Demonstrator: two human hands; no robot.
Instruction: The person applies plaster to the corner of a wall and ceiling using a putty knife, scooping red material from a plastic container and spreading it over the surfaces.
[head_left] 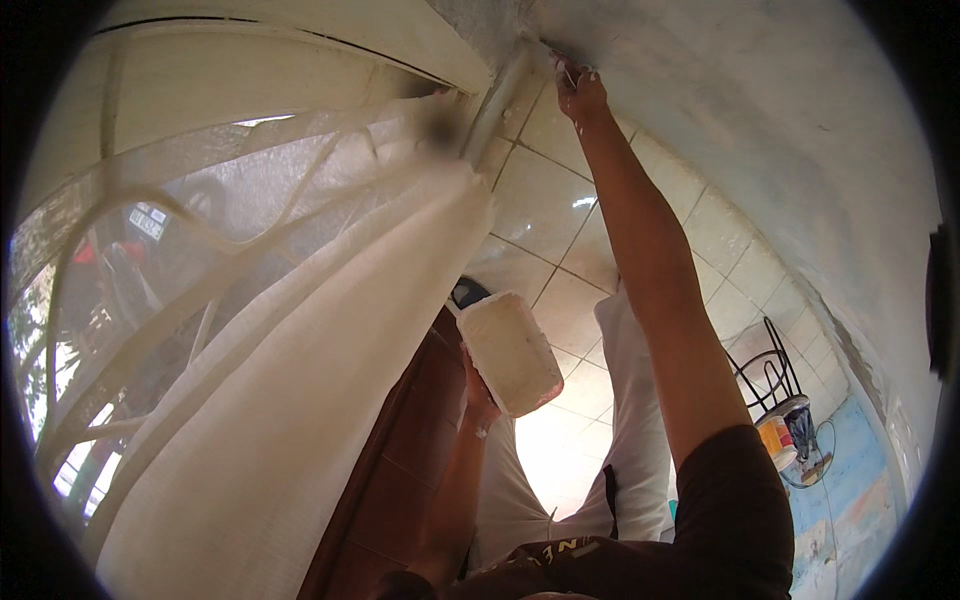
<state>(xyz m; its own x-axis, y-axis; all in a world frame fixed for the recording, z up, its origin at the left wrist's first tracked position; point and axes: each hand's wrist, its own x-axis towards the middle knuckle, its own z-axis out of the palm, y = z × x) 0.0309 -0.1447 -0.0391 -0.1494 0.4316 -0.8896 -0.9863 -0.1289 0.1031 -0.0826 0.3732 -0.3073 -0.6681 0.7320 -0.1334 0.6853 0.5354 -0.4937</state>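
Observation:
My left hand (480, 393) is closed round the side of a pale rectangular tub (512, 355), held in front of my body above the tiles. The tub's rim is crusted with white, and a whitish layer covers the inside. My right arm is stretched far forward, and my right hand (583, 92) is closed at the foot of the pale wall, near the corner by the door frame. In its fingers is a small scraper-like tool (566, 72) with white smears. Its far end is lost in a dark blur at the wall.
A sheer white curtain (300, 370) hangs along my left, before a window with curved bars (100, 250). The pale wall (790, 130) rises on the right. Beyond my right arm, a black metal rack (770, 375) stands beside an orange-and-white container (777, 440). Light tiles (545, 190) cover the floor.

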